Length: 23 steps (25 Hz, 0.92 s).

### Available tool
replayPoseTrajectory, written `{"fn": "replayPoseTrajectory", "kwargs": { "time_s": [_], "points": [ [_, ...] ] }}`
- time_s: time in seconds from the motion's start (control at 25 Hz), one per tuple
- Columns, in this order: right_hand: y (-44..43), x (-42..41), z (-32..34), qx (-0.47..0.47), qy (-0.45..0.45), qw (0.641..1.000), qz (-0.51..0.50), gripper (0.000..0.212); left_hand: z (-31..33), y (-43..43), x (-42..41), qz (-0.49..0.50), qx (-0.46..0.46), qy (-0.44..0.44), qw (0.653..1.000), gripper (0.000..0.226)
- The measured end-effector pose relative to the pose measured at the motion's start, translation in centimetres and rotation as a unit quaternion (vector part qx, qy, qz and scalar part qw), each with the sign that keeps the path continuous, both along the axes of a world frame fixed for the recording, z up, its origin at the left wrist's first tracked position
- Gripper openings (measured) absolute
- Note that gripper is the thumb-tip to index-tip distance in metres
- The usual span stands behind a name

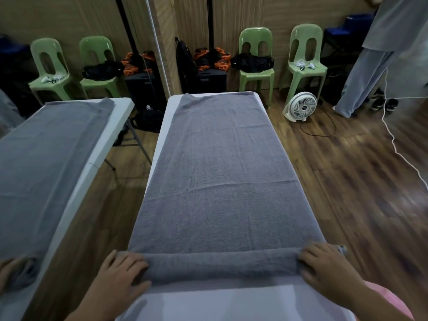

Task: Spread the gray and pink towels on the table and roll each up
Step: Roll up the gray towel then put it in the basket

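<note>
The gray towel (pixel 220 163) lies spread lengthwise over the white table (pixel 208 302), reaching its far end. Its near end is turned into a thick roll (pixel 222 266) that runs across the table. My left hand (pixel 122 272) rests on the left end of the roll, fingers curled over it. My right hand (pixel 328 267) presses on the right end the same way. A bit of the pink towel (pixel 391 302) shows at the lower right, under my right forearm.
A mirror on the left wall repeats the table and towel. Green plastic chairs (pixel 256 63) with bags stand along the far wall. A white floor fan (pixel 300 107) and a white cable (pixel 398 147) lie on the wooden floor to the right, near a standing person (pixel 370 72).
</note>
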State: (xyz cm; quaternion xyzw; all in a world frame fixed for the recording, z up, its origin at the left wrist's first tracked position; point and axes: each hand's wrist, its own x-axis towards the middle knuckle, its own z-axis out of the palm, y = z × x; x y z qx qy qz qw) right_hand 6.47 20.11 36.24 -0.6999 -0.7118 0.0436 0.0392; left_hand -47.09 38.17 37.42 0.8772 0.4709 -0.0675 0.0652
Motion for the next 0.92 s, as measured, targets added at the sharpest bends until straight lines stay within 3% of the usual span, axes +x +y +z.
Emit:
{"fn": "replayPoseTrajectory", "kwargs": {
  "time_s": [0.08, 0.12, 0.24, 0.44, 0.52, 0.6, 0.76, 0.92],
  "points": [
    [-0.7, -0.4, -1.1, -0.026, 0.014, 1.000, -0.001, 0.040, -0.5, -0.7, -0.5, -0.017, -0.050, 0.025, 0.998, 0.047],
    [-0.6, -0.4, -1.5, -0.040, 0.021, 0.999, -0.013, 0.038, -0.7, -0.6, -0.7, -0.007, -0.042, 0.025, 0.999, 0.044],
    [0.4, -0.7, -0.2, -0.071, 0.038, 0.995, -0.063, 0.006, -0.2, -0.5, -0.1, 0.046, -0.029, -0.025, 0.998, 0.019],
    [2.3, 0.0, 1.7, -0.131, 0.096, 0.981, -0.103, 0.022, 2.1, 0.6, 0.8, 0.056, -0.067, 0.012, 0.996, 0.015],
    [2.8, 0.1, 1.3, -0.077, 0.072, 0.988, -0.113, 0.016, 1.8, 1.3, 0.8, 0.058, -0.018, -0.017, 0.998, 0.014],
    [2.5, -0.5, 0.9, -0.013, 0.042, 0.995, -0.090, 0.009, 1.0, 1.0, 0.2, 0.047, 0.042, -0.030, 0.998, 0.022],
    [0.9, -1.3, -0.7, -0.066, 0.028, 0.997, -0.020, 0.043, -0.7, 0.0, -1.4, 0.015, -0.024, 0.037, 0.999, 0.065],
    [1.2, -0.5, -1.1, -0.045, 0.050, 0.997, -0.046, 0.041, -0.8, 0.8, -3.0, 0.067, 0.006, -0.006, 0.998, 0.064]
  ]
}}
